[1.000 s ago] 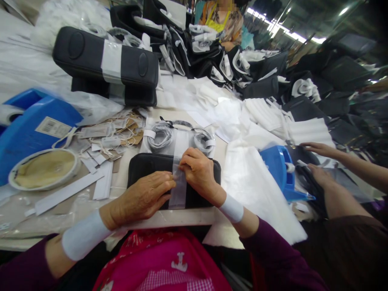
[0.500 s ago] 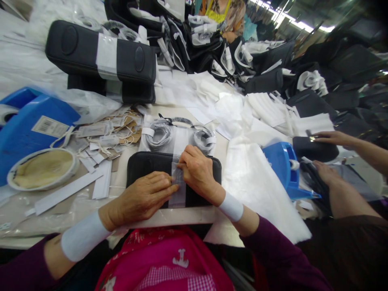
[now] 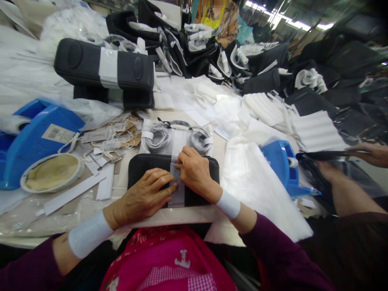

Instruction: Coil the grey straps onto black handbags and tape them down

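Note:
A black bag (image 3: 200,198) lies flat in front of me at the table's edge. Across its middle runs a translucent whitish plastic strip (image 3: 177,198), continuing past the bag's far side between two wrapped, coiled straps (image 3: 157,137). From the left, my left hand (image 3: 145,194) rests over the bag, its thumb and fingers closed at the strip's left edge. My right hand (image 3: 194,169) has curled fingers pinching the strip from above, further up the bag. The fingertips partly cover the strip.
At left are a blue tape dispenser (image 3: 39,137), a round dish (image 3: 53,173), and tags with strings (image 3: 121,133). Stacked banded black bags (image 3: 85,60) lie behind. A second blue dispenser (image 3: 279,161) stands right, beside white sheeting (image 3: 248,182). A co-worker's hands (image 3: 329,173) handle a dark item.
My hands stay at the strip with only slight finger movement. The view has shifted a little. At right, the co-worker has tilted the black item so it appears edge-on.

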